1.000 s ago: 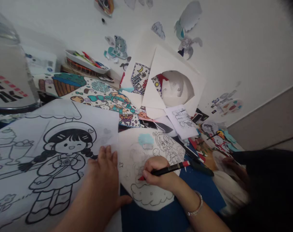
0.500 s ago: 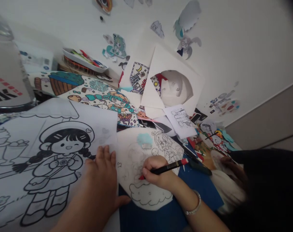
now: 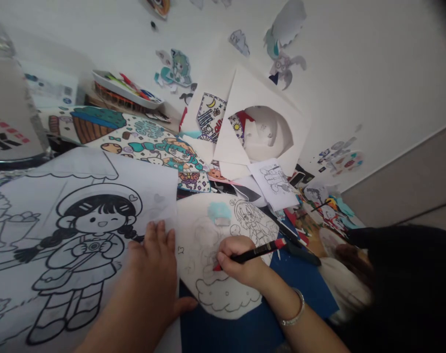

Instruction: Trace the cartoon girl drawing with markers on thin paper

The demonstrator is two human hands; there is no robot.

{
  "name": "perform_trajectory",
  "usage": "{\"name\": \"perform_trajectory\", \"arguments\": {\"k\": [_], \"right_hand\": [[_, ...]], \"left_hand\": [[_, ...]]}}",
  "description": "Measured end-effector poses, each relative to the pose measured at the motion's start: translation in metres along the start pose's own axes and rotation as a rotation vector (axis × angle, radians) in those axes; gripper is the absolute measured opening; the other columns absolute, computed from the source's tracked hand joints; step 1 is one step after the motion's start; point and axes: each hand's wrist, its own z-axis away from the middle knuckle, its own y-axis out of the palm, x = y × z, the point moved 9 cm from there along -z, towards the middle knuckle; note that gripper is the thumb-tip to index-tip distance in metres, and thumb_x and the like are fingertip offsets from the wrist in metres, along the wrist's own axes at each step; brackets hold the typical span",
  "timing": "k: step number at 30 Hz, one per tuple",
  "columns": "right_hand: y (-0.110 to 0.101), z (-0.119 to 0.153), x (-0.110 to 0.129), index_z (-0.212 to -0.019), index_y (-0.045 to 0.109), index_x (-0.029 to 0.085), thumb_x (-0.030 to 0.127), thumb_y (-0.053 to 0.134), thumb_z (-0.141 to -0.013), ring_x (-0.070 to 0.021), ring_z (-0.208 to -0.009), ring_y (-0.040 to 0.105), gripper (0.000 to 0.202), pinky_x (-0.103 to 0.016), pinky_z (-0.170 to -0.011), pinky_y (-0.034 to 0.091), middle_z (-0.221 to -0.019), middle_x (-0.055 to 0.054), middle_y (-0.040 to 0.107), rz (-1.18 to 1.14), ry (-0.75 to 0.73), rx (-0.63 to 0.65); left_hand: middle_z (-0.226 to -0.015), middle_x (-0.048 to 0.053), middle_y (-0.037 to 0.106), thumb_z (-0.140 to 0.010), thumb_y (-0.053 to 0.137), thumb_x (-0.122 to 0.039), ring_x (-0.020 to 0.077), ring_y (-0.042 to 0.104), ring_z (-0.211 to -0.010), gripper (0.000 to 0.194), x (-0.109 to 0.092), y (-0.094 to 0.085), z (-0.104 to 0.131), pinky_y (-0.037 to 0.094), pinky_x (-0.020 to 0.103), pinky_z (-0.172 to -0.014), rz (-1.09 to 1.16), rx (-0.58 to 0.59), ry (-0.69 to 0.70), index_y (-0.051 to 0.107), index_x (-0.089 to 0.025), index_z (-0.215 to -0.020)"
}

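Observation:
My right hand (image 3: 237,260) is closed around a black pen with red ends (image 3: 257,252). Its red tip meets a cut piece of white paper (image 3: 204,230) that carries faint grey sketching, a drawn figure and a scalloped cloud-like shape. A pale blue patch and a small whitish block (image 3: 222,222) are near the top of that paper. My left hand (image 3: 154,274) rests flat, fingers extended and thumb out, over the right edge of a large line drawing (image 3: 79,255). That sheet shows a figure with braids and a beret holding a camera.
Blue sheet (image 3: 303,284) lies under the cut paper. Behind are coloured drawings (image 3: 145,142), a white tray of pens (image 3: 125,90) and a white card with a round hole (image 3: 267,93). A large clear bottle (image 3: 9,108) stands left. Someone in dark clothing (image 3: 410,284) is at right.
The view has shifted very slightly, so things sit a little further left. Both hands keep their places, and the pen stays in my right hand with its tip on the paper.

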Motion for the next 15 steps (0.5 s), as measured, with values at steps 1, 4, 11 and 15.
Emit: {"name": "perform_trajectory", "arguments": {"k": [1, 4, 11, 15], "right_hand": [[-0.001, 0.0, 0.0, -0.051, 0.033, 0.022, 0.023, 0.052, -0.078, -0.0099, -0.047, 0.042, 0.032, -0.022, -0.047, 0.032, -0.049, 0.005, 0.044, 0.008, 0.001, -0.009], [-0.002, 0.0, 0.001, -0.052, 0.033, 0.022, 0.023, 0.05, -0.078, -0.0101, -0.048, 0.043, 0.031, -0.023, -0.048, 0.033, -0.05, 0.004, 0.045, 0.005, -0.005, -0.031], [-0.002, -0.001, 0.002, -0.051, 0.032, 0.022, 0.022, 0.05, -0.078, -0.01, -0.047, 0.042, 0.032, -0.023, -0.048, 0.032, -0.05, 0.004, 0.044, 0.02, -0.01, -0.019], [-0.002, -0.002, 0.003, -0.052, 0.033, 0.022, 0.02, 0.05, -0.079, -0.0104, -0.048, 0.043, 0.032, -0.023, -0.048, 0.032, -0.051, 0.004, 0.045, -0.018, -0.02, -0.021]], "left_hand": [[-0.129, 0.037, 0.037, -0.052, 0.068, -0.073, 0.0442, 0.048, -0.121, 0.11, -0.001, 0.002, -0.001, 0.047, 0.05, -0.087, 0.006, 0.005, 0.002, 0.042, 0.007, -0.123], [-0.13, 0.037, 0.033, -0.052, 0.069, -0.072, 0.0454, 0.045, -0.123, 0.111, 0.0, 0.012, -0.003, 0.047, 0.052, -0.087, 0.022, 0.085, -0.011, 0.04, 0.007, -0.124], [-0.127, 0.039, 0.039, -0.051, 0.071, -0.071, 0.0456, 0.051, -0.117, 0.11, -0.001, -0.001, 0.0, 0.048, 0.05, -0.083, 0.004, -0.047, 0.014, 0.045, 0.009, -0.12], [-0.132, 0.037, 0.031, -0.05, 0.069, -0.072, 0.0464, 0.044, -0.124, 0.112, -0.001, 0.018, -0.002, 0.046, 0.053, -0.086, 0.003, 0.109, -0.02, 0.039, 0.006, -0.125]]}}
